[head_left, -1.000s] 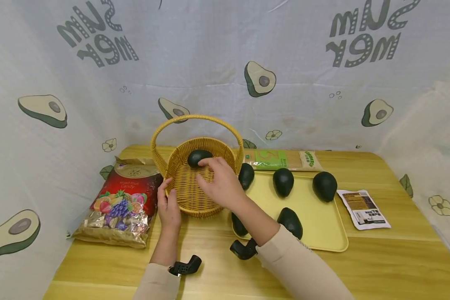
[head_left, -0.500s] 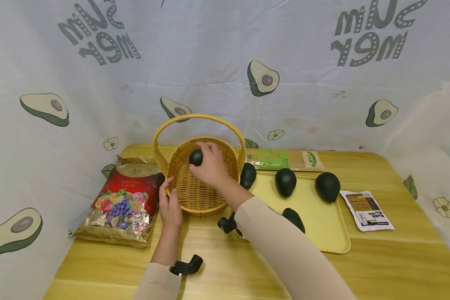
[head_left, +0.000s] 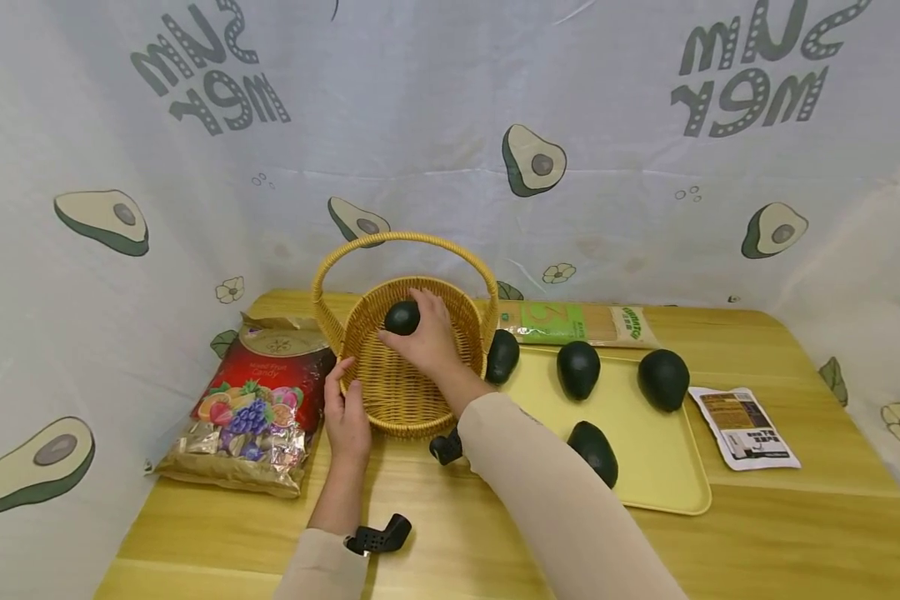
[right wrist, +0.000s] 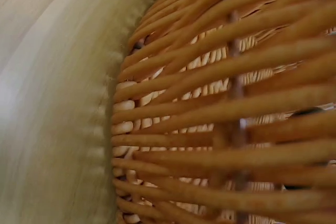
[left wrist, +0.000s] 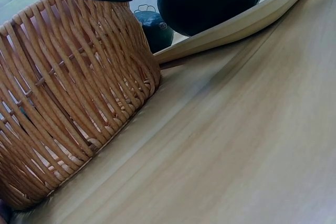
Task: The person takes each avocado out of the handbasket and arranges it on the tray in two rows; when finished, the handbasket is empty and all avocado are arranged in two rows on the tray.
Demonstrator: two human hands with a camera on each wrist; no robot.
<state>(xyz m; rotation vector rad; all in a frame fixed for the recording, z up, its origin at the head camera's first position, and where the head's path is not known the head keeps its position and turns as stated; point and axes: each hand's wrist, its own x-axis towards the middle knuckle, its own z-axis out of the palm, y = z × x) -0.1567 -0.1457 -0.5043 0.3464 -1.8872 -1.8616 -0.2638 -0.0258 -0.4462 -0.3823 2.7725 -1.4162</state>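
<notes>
Inside a yellow wicker basket (head_left: 401,392) with a tall arched handle, my right hand (head_left: 429,340) grips a dark green avocado (head_left: 402,317), thumb on the near side and fingers on the far side. My left hand (head_left: 348,423) holds the basket's left rim. In the left wrist view, the woven wall of the basket (left wrist: 73,87) fills the left side. The right wrist view looks at the wickerwork (right wrist: 226,114) from close up; the right hand and avocado are hidden there.
Several more avocados (head_left: 578,370) lie on a yellow tray (head_left: 648,458) to the right. A candy bag (head_left: 258,400) lies left of the basket. Behind the tray is a noodle pack (head_left: 581,323), and a white-edged pouch (head_left: 745,427) lies right of it on the wooden table (head_left: 780,533).
My right hand reached farther into the basket and took hold of the avocado, which has turned and now stands between thumb and fingers. The left hand stays at the rim.
</notes>
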